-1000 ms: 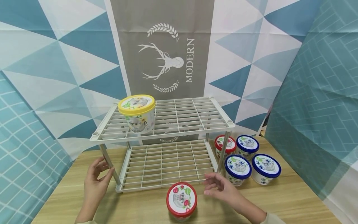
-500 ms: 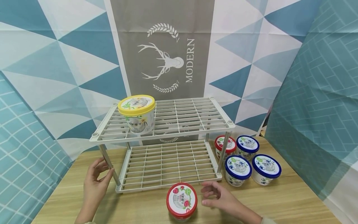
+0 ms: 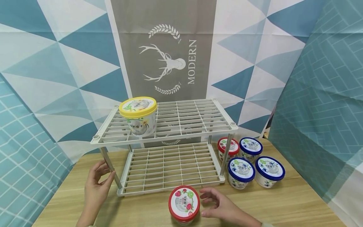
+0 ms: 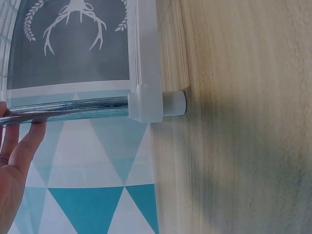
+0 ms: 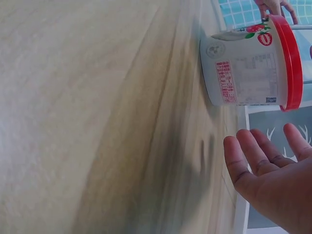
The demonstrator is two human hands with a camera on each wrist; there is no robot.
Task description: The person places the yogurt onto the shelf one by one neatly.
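Observation:
My left hand (image 3: 96, 184) pinches the metal post (image 4: 92, 108) at the front left of a two-tier white rack (image 3: 170, 137), fingers on one side and thumb on the other. On the table before the rack stands an upright tub with a red, strawberry-printed lid (image 3: 184, 202). Just right of this tub is my right hand (image 3: 216, 204), fingers spread and slightly bent, holding nothing. The right wrist view shows a gap between those fingers and the white side of the red-lidded tub (image 5: 243, 68).
A yellow-lidded tub (image 3: 139, 116) stands on the upper tier's left side. Right of the rack, several blue-lidded tubs (image 3: 241, 171) and another red-lidded tub (image 3: 228, 146) stand on the wooden table (image 3: 295, 201). Patterned cloth (image 3: 167, 19) hangs behind.
My right hand has moved left and slightly nearer, coming closer to the front red-lidded tub. My left hand stays on the post, and the tubs have not moved.

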